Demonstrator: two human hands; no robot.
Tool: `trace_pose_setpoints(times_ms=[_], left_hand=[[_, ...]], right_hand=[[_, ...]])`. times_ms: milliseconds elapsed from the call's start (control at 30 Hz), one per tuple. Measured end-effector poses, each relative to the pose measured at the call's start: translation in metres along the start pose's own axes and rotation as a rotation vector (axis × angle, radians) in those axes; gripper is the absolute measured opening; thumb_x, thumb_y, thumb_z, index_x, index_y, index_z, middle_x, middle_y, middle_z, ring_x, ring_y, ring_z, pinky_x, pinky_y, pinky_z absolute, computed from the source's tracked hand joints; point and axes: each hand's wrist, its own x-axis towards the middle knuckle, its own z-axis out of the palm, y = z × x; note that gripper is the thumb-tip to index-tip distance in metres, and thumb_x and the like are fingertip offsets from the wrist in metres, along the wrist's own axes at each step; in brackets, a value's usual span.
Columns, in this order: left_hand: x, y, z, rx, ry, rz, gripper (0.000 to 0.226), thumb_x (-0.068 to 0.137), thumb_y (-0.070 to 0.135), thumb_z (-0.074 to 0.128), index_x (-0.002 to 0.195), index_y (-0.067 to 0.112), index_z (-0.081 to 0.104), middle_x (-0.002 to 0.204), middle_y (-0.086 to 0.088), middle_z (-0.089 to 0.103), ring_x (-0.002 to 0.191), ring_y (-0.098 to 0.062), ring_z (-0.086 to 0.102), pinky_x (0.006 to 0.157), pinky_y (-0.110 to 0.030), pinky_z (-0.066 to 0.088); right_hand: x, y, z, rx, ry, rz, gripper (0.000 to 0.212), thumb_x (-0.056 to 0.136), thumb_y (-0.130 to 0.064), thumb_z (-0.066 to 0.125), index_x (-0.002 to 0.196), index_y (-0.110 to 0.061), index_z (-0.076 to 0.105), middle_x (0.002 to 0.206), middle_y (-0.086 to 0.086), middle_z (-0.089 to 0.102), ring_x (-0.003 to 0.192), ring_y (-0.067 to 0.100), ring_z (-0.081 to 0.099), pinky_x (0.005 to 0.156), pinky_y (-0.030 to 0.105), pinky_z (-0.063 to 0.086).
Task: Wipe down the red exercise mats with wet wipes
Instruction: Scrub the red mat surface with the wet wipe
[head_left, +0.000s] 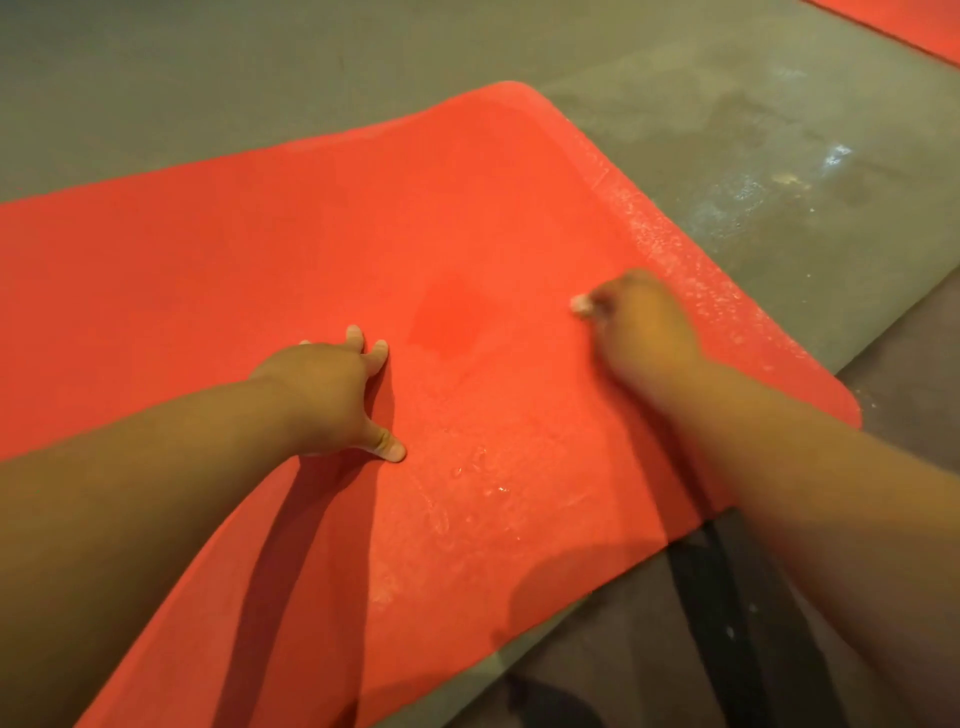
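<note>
A red exercise mat (311, 249) lies across the grey floor and fills most of the head view. My left hand (332, 395) presses on the mat near its middle, fingers spread and thumb out. To the right, my right hand (644, 322) is blurred and grips a small white wet wipe (582, 305) against the mat close to its right edge. Only a bit of the wipe shows past the fingers. A darker damp patch (447, 322) lies between the hands, and wet streaks shine near the front right corner.
Grey concrete floor (753, 156) with pale wet smears surrounds the mat. The corner of a second red mat (914, 26) shows at the top right. A black strap (727, 613) lies on the floor under my right forearm.
</note>
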Motion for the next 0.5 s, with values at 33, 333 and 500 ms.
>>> trace_pose_setpoints(times_ms=[33,333,500], left_hand=[[0.0,-0.001,-0.002,0.019,0.0,0.012,0.124,0.062,0.078,0.064,0.153,0.026,-0.003,0.16,-0.001,-0.006,0.142,-0.029,0.026,0.105,-0.038,0.036],[0.001,-0.003,-0.008,0.055,-0.007,0.045,0.12,0.064,0.076,0.065,0.153,0.029,-0.001,0.16,0.002,-0.004,0.14,-0.02,0.031,0.101,-0.031,0.038],[0.004,0.001,-0.013,0.03,-0.054,0.038,0.125,0.064,0.074,0.067,0.153,0.023,-0.005,0.16,-0.006,-0.008,0.141,-0.024,0.029,0.106,-0.034,0.037]], right_hand=[[0.011,0.022,-0.008,-0.019,0.052,0.19,0.02,0.09,-0.011,0.054,0.101,-0.005,0.07,0.101,0.021,0.064,0.096,0.036,0.059,0.081,0.034,0.042],[-0.05,-0.129,0.045,0.301,-0.148,-0.288,0.022,0.088,-0.011,0.057,0.104,-0.016,0.071,0.094,0.007,0.059,0.092,0.025,0.056,0.082,0.03,0.044],[-0.009,-0.009,0.007,0.122,-0.005,0.083,0.02,0.09,-0.014,0.056,0.105,-0.014,0.07,0.101,0.015,0.064,0.099,0.031,0.058,0.084,0.034,0.044]])
